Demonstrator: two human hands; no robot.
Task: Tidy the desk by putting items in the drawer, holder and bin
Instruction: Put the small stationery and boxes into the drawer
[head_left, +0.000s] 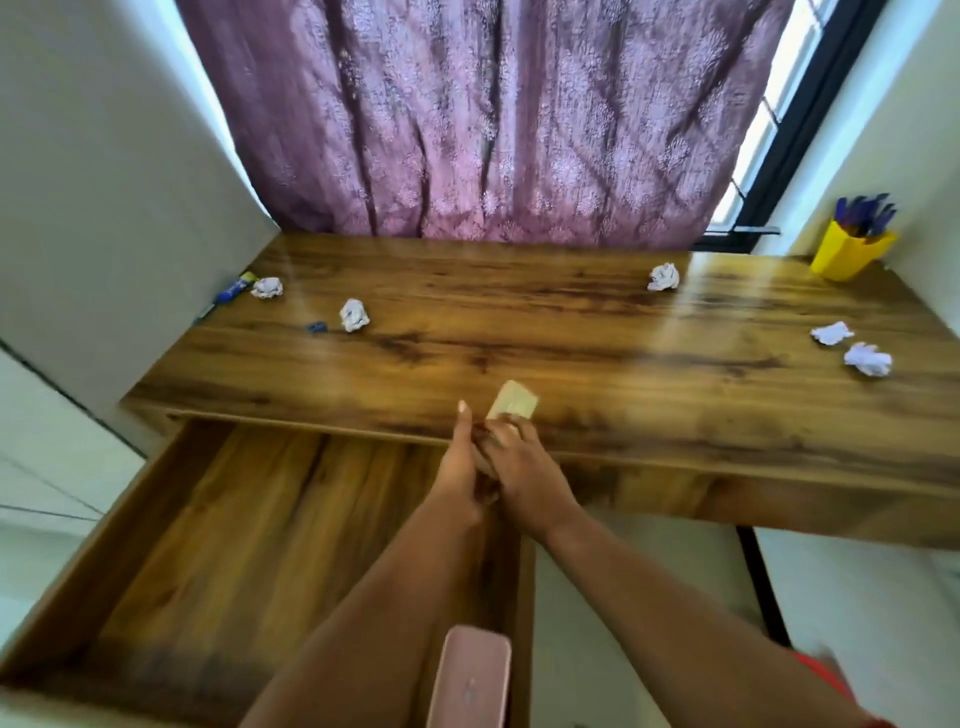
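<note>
My right hand (519, 462) grips a small pale yellow pad (513, 400) at the front edge of the wooden desk (519, 332). My left hand (460, 467) presses against it from the left, fingers up; whether it also holds the pad is unclear. The drawer (218, 530) below the desk's left half is pulled out and looks bare inside. Crumpled paper balls lie on the desk: two at the far left (268, 287) (354, 315), one at the back (664, 276), two at the right (832, 332) (868, 358). A yellow holder (847, 254) with blue pens stands at the back right.
A blue glue stick (235, 289) and a small blue sharpener (316, 327) lie at the desk's left end. A pink phone-like object (470, 680) sticks up at the bottom centre. A purple curtain (483, 114) hangs behind the desk; walls close in on both sides.
</note>
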